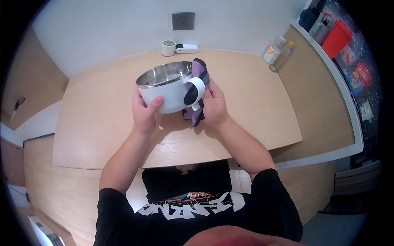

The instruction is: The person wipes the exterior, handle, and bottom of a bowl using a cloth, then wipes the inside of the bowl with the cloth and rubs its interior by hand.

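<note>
A white bowl (166, 97) with a shiny steel inside and a side handle is held up over the wooden table, tilted a little. My left hand (144, 107) grips its left side, thumb on the outer wall. On the right, my right hand (214, 102) is closed around a purple and black cloth (199, 69) beside the white handle (199, 87). Part of the cloth shows through the handle's opening, and a corner hangs below. The bowl's inside looks bare where it shows. Some right fingers are hidden behind the cloth.
At the table's (94, 119) back edge stand a small white cylinder (168, 48) and a white flat device (187, 48). Clear bottles (282, 55) and a white labelled jar (271, 55) sit at the right partition. A red container (337, 39) is beyond it. A wall socket (183, 21) is above.
</note>
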Tool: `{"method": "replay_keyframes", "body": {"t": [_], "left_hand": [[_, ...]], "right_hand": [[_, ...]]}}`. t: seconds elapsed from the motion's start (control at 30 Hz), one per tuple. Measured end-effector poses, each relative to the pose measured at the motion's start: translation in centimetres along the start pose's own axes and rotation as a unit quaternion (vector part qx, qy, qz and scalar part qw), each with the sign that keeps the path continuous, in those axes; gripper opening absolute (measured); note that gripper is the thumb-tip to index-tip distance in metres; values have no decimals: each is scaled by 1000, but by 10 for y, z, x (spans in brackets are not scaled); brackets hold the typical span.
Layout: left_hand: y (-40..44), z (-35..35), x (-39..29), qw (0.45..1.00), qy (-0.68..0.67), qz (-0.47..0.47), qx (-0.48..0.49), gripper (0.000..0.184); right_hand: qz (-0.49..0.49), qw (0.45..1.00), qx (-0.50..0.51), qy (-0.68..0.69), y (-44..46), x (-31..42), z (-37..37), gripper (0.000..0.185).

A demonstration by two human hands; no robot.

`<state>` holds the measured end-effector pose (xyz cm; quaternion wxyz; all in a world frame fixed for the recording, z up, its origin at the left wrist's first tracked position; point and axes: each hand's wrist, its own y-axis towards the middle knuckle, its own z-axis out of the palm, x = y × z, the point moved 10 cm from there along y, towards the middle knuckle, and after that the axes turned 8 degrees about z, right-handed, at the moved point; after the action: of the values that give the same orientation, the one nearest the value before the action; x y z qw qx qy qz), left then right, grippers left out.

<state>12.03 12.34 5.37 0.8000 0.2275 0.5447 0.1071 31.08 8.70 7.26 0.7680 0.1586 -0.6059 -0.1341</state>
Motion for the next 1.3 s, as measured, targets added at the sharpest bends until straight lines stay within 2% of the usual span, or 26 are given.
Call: {"method": "replay_keyframes", "body": {"t": [0.1,0.13,0.23,0.27,0.4,0.5,0.6,0.7,0.77,0.9,1.0,1.1,1.27,1.3], "left_hand": [[0,2,-9,999,-1,27,19,80],[2,6,-12,999,3,38,36,81],[2,14,-17,997,7,42,66,81],[2,14,-15,998,0,27,64,81],[-4,9,14,990,-80,-88,68,78],[-5,10,19,987,-93,-114,71,74],[-3,16,15,985,-56,-114,115,82],[-7,22,19,975,-130,-136,119,71],[-11,23,25,974,-140,-145,108,69],[-16,26,31,970,-167,-158,78,67],[-15,22,32,971,-164,-151,81,64],[-22,17,46,954,-212,-208,38,60],[-24,18,44,940,-208,-269,-35,61],[-24,16,45,941,-196,-273,-42,62]], "right_hand": [[81,991,-40,95,1,-13,-12,31],[116,976,-110,146,2,-7,-16,20],[153,979,-83,102,7,-13,-26,17],[66,993,-48,83,12,-3,-24,23],[5,993,117,5,10,21,-4,26],[-62,985,156,-50,7,36,3,25],[-108,962,204,-147,3,43,5,27],[-115,936,174,-282,1,51,5,27],[-130,938,166,-273,3,47,0,26],[-154,970,79,-170,-1,63,-1,21],[-135,982,63,-116,-4,54,-8,16],[-175,978,62,-97,-5,58,-10,14],[-114,978,49,-169,-1,42,-5,25],[-136,968,66,-202,-4,44,3,30]]}}
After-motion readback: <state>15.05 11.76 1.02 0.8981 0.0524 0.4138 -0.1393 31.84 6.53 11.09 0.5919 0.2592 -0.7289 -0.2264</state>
